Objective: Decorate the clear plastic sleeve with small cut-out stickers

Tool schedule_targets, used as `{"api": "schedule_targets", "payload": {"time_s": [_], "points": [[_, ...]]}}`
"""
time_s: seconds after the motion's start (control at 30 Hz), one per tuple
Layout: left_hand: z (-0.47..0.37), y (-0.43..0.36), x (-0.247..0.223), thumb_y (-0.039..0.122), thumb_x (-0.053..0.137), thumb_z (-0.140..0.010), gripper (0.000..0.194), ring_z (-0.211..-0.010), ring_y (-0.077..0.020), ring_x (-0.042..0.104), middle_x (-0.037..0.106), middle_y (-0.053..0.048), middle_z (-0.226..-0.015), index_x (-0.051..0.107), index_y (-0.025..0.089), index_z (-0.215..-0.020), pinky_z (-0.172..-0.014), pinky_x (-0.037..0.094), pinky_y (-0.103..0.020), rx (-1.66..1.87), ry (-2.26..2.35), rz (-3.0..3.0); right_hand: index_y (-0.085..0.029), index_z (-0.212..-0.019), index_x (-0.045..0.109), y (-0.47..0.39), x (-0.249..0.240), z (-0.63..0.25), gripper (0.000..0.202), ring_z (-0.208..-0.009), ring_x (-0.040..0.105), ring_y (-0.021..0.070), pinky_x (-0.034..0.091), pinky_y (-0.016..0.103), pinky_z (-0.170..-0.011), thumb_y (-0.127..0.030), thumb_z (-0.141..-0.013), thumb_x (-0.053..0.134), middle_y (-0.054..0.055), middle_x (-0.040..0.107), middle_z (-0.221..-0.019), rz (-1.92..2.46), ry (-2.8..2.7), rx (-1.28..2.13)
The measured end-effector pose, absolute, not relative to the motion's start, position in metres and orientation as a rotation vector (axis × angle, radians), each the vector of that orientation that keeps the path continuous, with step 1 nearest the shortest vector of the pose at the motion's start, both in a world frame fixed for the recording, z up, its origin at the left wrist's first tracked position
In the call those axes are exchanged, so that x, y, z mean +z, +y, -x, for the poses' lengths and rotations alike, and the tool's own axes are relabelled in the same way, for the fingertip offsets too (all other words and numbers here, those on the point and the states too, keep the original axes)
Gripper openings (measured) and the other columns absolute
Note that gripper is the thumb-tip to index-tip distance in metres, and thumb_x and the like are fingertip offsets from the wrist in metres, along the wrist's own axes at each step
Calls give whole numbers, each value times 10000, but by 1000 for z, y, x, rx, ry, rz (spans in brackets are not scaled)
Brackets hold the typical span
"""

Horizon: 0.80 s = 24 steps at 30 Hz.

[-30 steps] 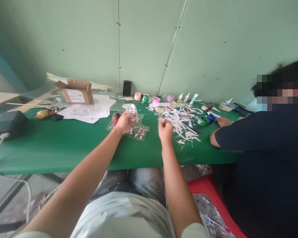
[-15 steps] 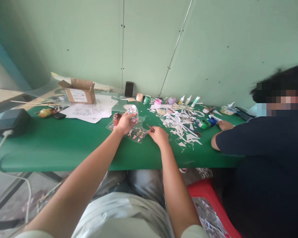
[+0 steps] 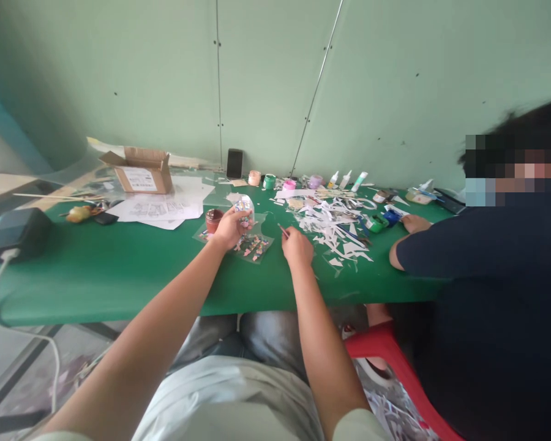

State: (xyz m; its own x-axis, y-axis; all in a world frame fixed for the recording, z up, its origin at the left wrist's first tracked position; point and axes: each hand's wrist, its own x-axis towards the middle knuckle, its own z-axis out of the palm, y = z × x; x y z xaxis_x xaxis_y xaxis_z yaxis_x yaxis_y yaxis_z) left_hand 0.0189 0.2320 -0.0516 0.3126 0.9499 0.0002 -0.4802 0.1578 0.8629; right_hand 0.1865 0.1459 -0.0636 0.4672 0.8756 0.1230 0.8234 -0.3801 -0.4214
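My left hand (image 3: 228, 229) is closed on a small curved piece with a colourful pattern (image 3: 245, 207), held upright above the green table. A jar of reddish-brown paint (image 3: 212, 222) stands open just left of that hand. Under and beside the fingers lies a clear plastic sheet (image 3: 267, 251) bearing several small multicoloured pieces (image 3: 252, 246). My right hand (image 3: 298, 246) grips a thin dark stick-like tool (image 3: 283, 231), perhaps a fine brush; its tip is too small to make out. That hand is to the right of the sheet, apart from the left one.
White paper scraps (image 3: 333, 229) spread to the right, with paint jars (image 3: 269, 181) and glue bottles (image 3: 333, 179) behind. A cardboard box (image 3: 143, 173), printed sheets (image 3: 158, 208) and a black adapter (image 3: 21, 231) lie left. A co-worker (image 3: 482, 239) sits close at right.
My right hand has drawn slightly right with the thin tool, away from the plastic sheet. The left hand still holds the patterned piece over it. The view has shifted a little.
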Motion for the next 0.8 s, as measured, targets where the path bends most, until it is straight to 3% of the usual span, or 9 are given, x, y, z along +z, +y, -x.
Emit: {"api": "schedule_targets", "payload": {"time_s": [0.1, 0.27, 0.43, 0.63, 0.8], "points": [[-19, 232, -51, 300, 632, -967, 226, -755, -130, 652, 677, -43, -994, 642, 135, -1121, -635, 578, -275, 1131, 647, -905, -170, -1184, 701, 145, -62, -194, 354, -967, 726, 271, 517, 345, -809, -211, -1018, 392, 167, 753, -1024, 2346, -1226, 125], [-21, 229, -50, 297, 633, -967, 221, -749, -128, 650, 677, -41, -986, 643, 134, -1115, -631, 575, -273, 1122, 650, -917, -228, -1333, 612, 142, -59, -193, 426, -1066, 696, 233, 491, 302, -882, -160, -1002, 352, 105, 743, -1142, 2212, -1178, 57], [-21, 227, -49, 302, 632, -968, 220, -734, -124, 646, 677, -38, -972, 644, 133, -1109, -621, 570, -267, 1121, 666, -927, -189, -1390, 551, 140, -59, -192, 533, -1190, 638, 232, 469, 297, -937, -92, -932, 297, 128, 666, -1325, 2115, -1124, 26], [-22, 228, -51, 294, 631, -968, 201, -693, -109, 628, 669, -26, -933, 644, 131, -1085, -586, 554, -245, 1106, 666, -958, -173, -1303, 575, 139, -59, -197, 486, -1062, 680, 219, 473, 276, -886, -133, -961, 232, 112, 735, -1149, 2057, -1141, 58], [-23, 228, -53, 301, 630, -969, 205, -682, -106, 623, 668, -25, -929, 643, 130, -1081, -576, 548, -239, 1090, 668, -989, -206, -1209, 619, 143, -62, -194, 355, -1008, 684, 224, 465, 263, -815, -200, -982, 346, 82, 750, -1086, 2057, -1258, 99]]}}
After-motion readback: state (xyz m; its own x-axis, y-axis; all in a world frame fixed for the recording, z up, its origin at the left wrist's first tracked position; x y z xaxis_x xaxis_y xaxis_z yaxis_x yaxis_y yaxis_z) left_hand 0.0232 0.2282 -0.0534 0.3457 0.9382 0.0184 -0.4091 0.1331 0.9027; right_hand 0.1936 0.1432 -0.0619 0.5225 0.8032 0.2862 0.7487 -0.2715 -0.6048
